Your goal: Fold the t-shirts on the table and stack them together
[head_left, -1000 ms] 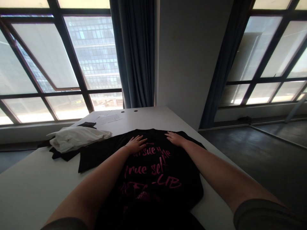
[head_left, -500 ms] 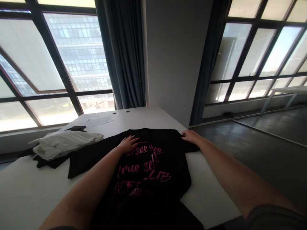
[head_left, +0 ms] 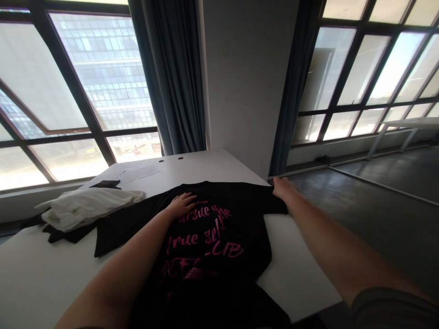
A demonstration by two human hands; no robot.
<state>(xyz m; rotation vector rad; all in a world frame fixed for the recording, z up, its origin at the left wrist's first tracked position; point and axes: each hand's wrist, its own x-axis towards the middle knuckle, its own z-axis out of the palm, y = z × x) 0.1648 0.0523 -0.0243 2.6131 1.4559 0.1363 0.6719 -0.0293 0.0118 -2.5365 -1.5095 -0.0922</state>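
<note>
A black T-shirt (head_left: 247,237) with pink lettering lies spread over the white table (head_left: 302,269), its lower part reaching the bottom of the view. My left hand (head_left: 180,205) rests flat on the upper part of the shirt, beside the lettering, with its fingers spread. At the table's right edge, my right hand (head_left: 284,186) is closed on the top edge of the shirt's right sleeve. The left sleeve extends toward a pile of clothes.
A folded white garment (head_left: 89,205) lies on dark cloth (head_left: 68,236) at the left. Papers (head_left: 137,173) are on the table's far part. Behind stand a pillar (head_left: 247,91), curtains and windows. Another white table (head_left: 411,123) is far right.
My right hand has moved outward to the right along the sleeve, and the sleeve looks straighter. My left hand stays on the shirt. The view has shifted slightly.
</note>
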